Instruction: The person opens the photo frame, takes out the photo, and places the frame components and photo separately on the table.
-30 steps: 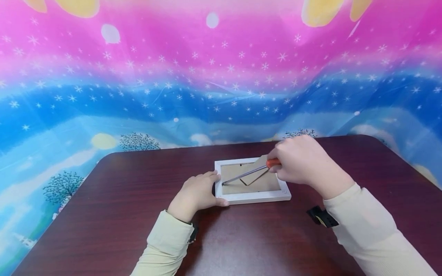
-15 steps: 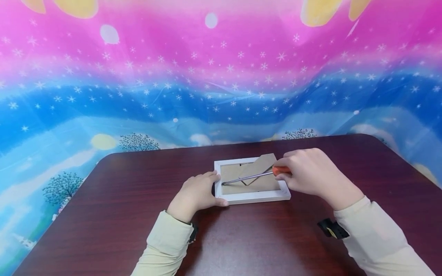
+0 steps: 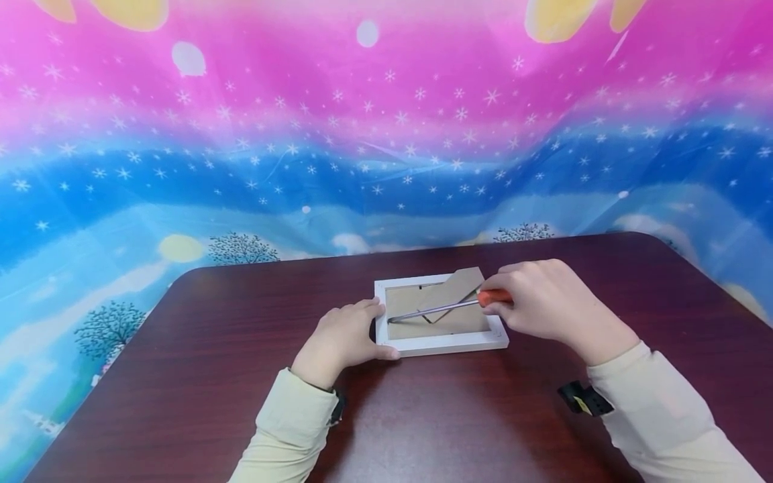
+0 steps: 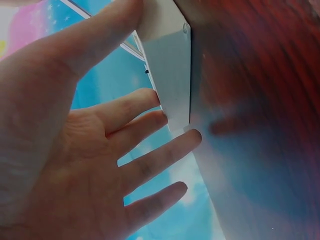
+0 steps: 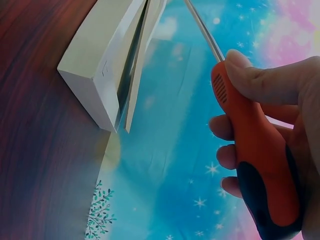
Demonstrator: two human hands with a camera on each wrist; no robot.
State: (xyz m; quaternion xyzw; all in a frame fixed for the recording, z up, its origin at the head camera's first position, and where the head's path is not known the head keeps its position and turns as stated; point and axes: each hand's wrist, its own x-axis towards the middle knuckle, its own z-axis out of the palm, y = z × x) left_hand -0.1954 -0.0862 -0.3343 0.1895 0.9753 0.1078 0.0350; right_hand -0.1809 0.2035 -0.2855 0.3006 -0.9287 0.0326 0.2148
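Note:
A white picture frame (image 3: 447,346) lies back side up on the table, with a brown backing board (image 3: 404,302) inside it. A brown stand flap (image 3: 453,288) is raised from the board and slants past the far rim. My right hand (image 3: 546,302) grips the orange and black handle of a screwdriver (image 5: 260,150). Its metal shaft runs left across the frame, and the tip touches the inner left edge. My left hand (image 3: 344,339) rests against the frame's left end, thumb at the near corner. In the left wrist view its fingers (image 4: 160,157) are spread and nearly straight.
The dark reddish-brown table (image 3: 211,376) has rounded far corners. Behind it hangs a pink and blue curtain (image 3: 338,181) with snowflakes. A black strap device (image 3: 584,398) sits at the right sleeve cuff.
Between one second and half a second ago, my right hand and the screwdriver handle swung right and lower, flattening the shaft's angle. Since then they have hardly moved. My left hand stays in place.

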